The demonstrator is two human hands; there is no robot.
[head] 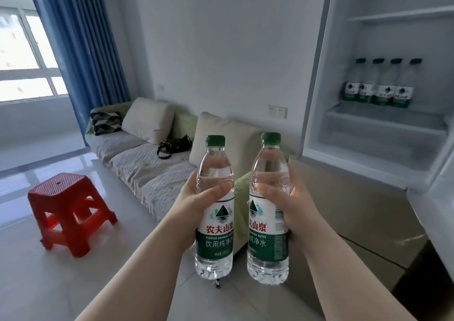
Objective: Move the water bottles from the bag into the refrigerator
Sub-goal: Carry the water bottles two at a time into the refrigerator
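My left hand point(194, 205) grips a clear water bottle point(214, 244) with a green cap and a green and white label, held upright at centre frame. A second bottle of the same kind point(268, 247) stands upright in the grip of my right hand point(294, 207), just to the right of the first. The refrigerator point(383, 124) stands open at the upper right. Several identical bottles point(379, 84) stand in a row on its middle shelf. The bag is not in view.
A red plastic stool point(68, 210) stands on the tiled floor at the left. A sofa point(147, 163) with cushions and a black handbag point(175, 143) runs along the back wall. Blue curtains point(81, 38) hang beside the window. The fridge door edge point(439, 210) is at the right.
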